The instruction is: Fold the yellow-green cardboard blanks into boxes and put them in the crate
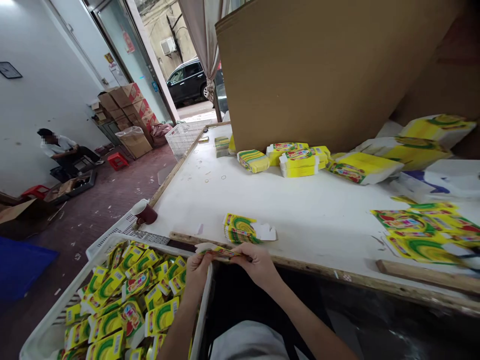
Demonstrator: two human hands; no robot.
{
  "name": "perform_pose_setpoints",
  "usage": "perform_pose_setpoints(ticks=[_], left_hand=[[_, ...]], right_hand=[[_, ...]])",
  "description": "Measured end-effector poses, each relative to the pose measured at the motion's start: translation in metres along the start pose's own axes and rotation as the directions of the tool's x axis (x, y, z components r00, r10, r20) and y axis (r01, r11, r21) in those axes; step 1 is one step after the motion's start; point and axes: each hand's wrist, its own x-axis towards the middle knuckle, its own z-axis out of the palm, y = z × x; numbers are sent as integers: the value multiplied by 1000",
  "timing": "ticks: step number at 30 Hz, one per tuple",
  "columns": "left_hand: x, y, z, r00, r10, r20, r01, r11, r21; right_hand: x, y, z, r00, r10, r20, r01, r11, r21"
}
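Note:
Between my two hands, at the table's near edge, is a small yellow cardboard box [218, 251], seen nearly edge-on with a white flap sticking up at its left end. My left hand [198, 265] pinches its left end, and the fingers of my right hand [255, 262] are closed on its right end. Just beyond them on the white table [300, 210] lies a small stack of flattened yellow boxes [243, 228] with white flaps pointing right. To the left of my left hand stands a white plastic crate [41, 325] full of folded yellow boxes [137, 282].
Bundles of flat yellow cartons [300, 161] line the back of the table under a large cardboard sheet [318, 75]. Loose flat cartons [420, 230] lie at right near a wooden strip [427, 275]. A dark red mug [144, 212] stands at the left edge. A person [65, 150] sits far left.

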Motion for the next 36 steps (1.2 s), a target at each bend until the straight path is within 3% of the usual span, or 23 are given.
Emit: perform_pose_setpoints(ticks=[2,4,7,8,10,13,14,16,18,20,22,24,27,32,36], left_hand=[[3,18,-14,988,81,135,-95,990,103],[4,33,-20,958,150,244,-203,957,207],[1,39,-12,904,71,421,-267,863,429],[0,37,-7,892,31,450,-267,840,471],[-4,30,4,898,5,441,-258,817,515],[-12,18,16,931,52,362,-263,784,563],[-15,15,19,923,80,376,-296,772,562],[-19,11,24,887,166,431,-399,745,534],[-22,8,27,854,238,462,-477,714,513],[-22,5,27,856,234,461,-476,704,527],[-19,3,25,874,160,460,-420,725,546],[-16,-1,22,877,114,467,-382,754,534],[-13,-9,20,890,160,427,-375,789,486],[-16,-11,18,936,185,300,-344,672,656],[-15,2,5,941,140,309,-322,659,680]], right_hand=[[-1,0,-7,992,-119,-31,110,973,-203],[-2,-3,-10,973,-227,31,223,904,-365],[-6,-11,-7,915,-348,204,403,819,-407],[-7,-13,-5,906,-371,206,423,817,-392],[-9,-15,-1,934,-350,69,351,869,-348],[-9,-8,6,981,-98,-168,84,992,-90],[-9,-4,9,989,23,-149,-14,998,66],[-9,3,16,978,203,37,-203,914,352],[-10,7,22,939,259,228,-342,792,506],[-12,9,26,922,269,280,-384,732,563],[-13,9,27,940,247,237,-341,742,577],[-15,7,27,969,153,194,-230,841,490],[-17,5,25,974,-16,228,-34,977,211],[-14,13,19,997,-16,71,18,1000,-17],[-13,10,7,969,-30,246,61,991,-117]])
